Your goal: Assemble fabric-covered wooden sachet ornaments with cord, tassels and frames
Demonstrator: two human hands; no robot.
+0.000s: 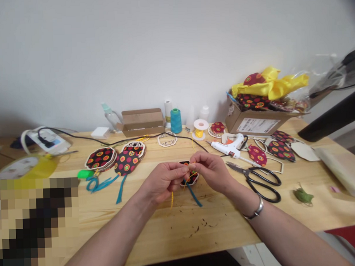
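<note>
My left hand point(167, 180) is closed in a pinch on a thin yellow cord point(172, 199), whose end hangs down below the fingers. My right hand point(211, 170) pinches the same yellow cord close beside it, the fingertips of both hands nearly touching. Partly hidden behind the hands is a small dark patterned fabric piece point(193, 180) with a pale frame. A teal ribbon point(195, 196) trails from it over the wooden table point(152, 234). To the right of my right hand lie black-handled scissors point(247, 172), blades partly open.
A white glue gun point(232, 146) lies behind the scissors. Along the wall stand a teal thread cone point(176, 121), a yellow cord spool point(199, 133) and an open cardboard box point(142, 128). A fuller box point(254, 121) is at right. Stacked fabric pieces point(100, 158) lie left; a black cable point(87, 139) crosses behind.
</note>
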